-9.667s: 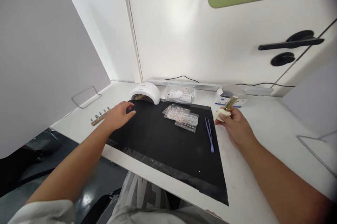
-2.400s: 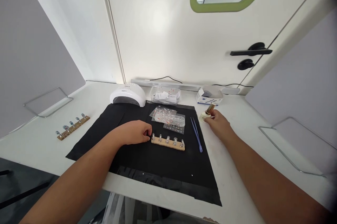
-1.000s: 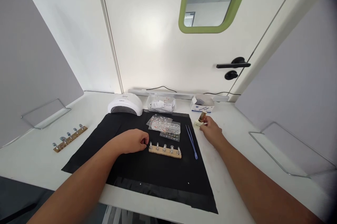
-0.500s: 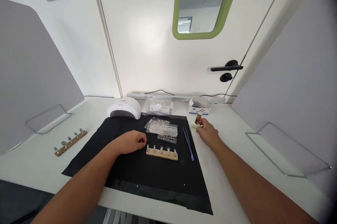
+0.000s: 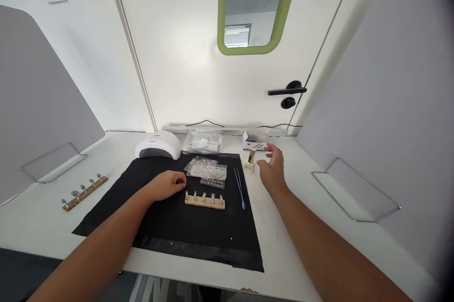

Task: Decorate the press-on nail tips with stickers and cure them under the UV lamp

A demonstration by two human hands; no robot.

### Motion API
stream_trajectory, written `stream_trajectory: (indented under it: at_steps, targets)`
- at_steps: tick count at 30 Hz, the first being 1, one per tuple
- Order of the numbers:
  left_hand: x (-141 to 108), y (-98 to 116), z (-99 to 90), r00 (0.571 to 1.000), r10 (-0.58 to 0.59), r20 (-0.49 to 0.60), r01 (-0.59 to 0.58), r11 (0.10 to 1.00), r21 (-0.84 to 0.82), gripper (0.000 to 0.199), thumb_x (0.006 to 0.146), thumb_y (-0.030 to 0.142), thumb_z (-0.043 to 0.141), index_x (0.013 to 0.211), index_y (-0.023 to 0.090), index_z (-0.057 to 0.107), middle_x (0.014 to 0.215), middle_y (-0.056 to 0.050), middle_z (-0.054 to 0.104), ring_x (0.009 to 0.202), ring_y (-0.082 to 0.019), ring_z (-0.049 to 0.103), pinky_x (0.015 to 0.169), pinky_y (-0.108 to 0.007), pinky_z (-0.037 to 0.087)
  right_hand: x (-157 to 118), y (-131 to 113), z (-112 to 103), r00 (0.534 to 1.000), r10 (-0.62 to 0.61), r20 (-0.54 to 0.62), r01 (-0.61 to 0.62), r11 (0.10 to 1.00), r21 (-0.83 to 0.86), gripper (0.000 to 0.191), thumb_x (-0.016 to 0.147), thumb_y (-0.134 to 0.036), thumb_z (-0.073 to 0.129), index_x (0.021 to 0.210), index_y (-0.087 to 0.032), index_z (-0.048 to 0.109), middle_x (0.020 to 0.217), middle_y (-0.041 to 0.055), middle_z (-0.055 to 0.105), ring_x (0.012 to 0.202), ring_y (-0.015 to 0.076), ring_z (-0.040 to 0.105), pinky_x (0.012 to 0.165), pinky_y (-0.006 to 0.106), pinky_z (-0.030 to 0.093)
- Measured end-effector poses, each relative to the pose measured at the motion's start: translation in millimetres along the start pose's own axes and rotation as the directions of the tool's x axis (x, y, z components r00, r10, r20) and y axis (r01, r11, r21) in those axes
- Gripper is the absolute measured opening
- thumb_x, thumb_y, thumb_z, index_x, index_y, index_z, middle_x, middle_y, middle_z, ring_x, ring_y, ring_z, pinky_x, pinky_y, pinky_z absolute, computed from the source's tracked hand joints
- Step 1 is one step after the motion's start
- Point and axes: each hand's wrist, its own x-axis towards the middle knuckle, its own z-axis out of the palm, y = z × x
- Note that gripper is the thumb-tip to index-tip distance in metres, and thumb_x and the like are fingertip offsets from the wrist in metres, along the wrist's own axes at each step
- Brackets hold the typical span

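Nearby, 1 polish bottle [image 5: 250,162], 2 nail strips [image 5: 205,200], 1 tweezers [image 5: 239,187], 2 sticker sheets [image 5: 207,172]

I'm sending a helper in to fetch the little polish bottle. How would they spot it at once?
Start at the black mat on the white table. Just off its far right corner, beside the open right hand, stands the small bottle. It is upright, with a cream body and a tall gold cap, unlike the flat blue tweezers lying nearby.
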Motion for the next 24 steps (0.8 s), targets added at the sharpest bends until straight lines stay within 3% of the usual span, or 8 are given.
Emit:
stream_trajectory:
  at_steps: [8, 12, 18, 24]
  targets:
    - [1, -1, 0.7, 1.0, 0.004, -0.011, -0.004, 1.0, 0.029, 0.036, 0.085, 0.042, 0.048, 0.059, 0.018, 0.042, 0.058, 0.002, 0.044, 0.058, -0.013, 0.043, 0.057, -0.027, 0.029, -4, 1, 4, 0.999, -0.042, -0.007, 0.042, 0.995, 0.093, 0.06, 0.074, -0.031, 0.051, 0.133, -0.023, 0.04, 0.135, 0.0097, 0.049, 0.119, 0.0267, 0.049, 0.101, 0.042, 0.039]
    - [1, -4, 1.5, 1.0, 0.014, 0.017, -0.015, 1.0, 0.015, 0.042, 0.085, 0.043, 0.048, 0.055, 0.019, 0.031, 0.055, 0.004, 0.034, 0.053, -0.012, 0.034, 0.054, -0.028, 0.024, -3, 3, 5, 0.999, -0.035, 0.005, 0.034, 0.993, 0.111, 0.06, 0.074, -0.031, 0.052, 0.133, -0.024, 0.042, 0.135, 0.0088, 0.049, 0.119, 0.0268, 0.049, 0.1, 0.042, 0.041]
    - [0, -6, 0.3, 0.999, 0.033, 0.033, -0.031, 0.999, -0.035, 0.031, 0.079, 0.03, 0.051, 0.059, 0.019, 0.03, 0.055, 0.005, 0.031, 0.054, -0.011, 0.031, 0.053, -0.027, 0.023, -2, 4, 5, 1.0, -0.008, 0.002, 0.007, 0.989, 0.145, 0.06, 0.076, -0.033, 0.054, 0.134, -0.024, 0.041, 0.133, 0.0087, 0.05, 0.118, 0.0274, 0.048, 0.099, 0.043, 0.042]
    - [-1, -9, -1.2, 0.997, 0.078, 0.013, -0.076, 0.994, -0.077, 0.014, 0.073, 0.02, 0.05, 0.067, 0.019, 0.037, 0.062, 0.005, 0.04, 0.058, -0.011, 0.037, 0.055, -0.025, 0.027, -4, 9, 8, 0.998, -0.062, -0.03, 0.068, 0.974, 0.216, 0.051, 0.082, -0.037, 0.05, 0.131, -0.022, 0.044, 0.127, 0.0097, 0.054, 0.114, 0.026, 0.051, 0.097, 0.044, 0.044]
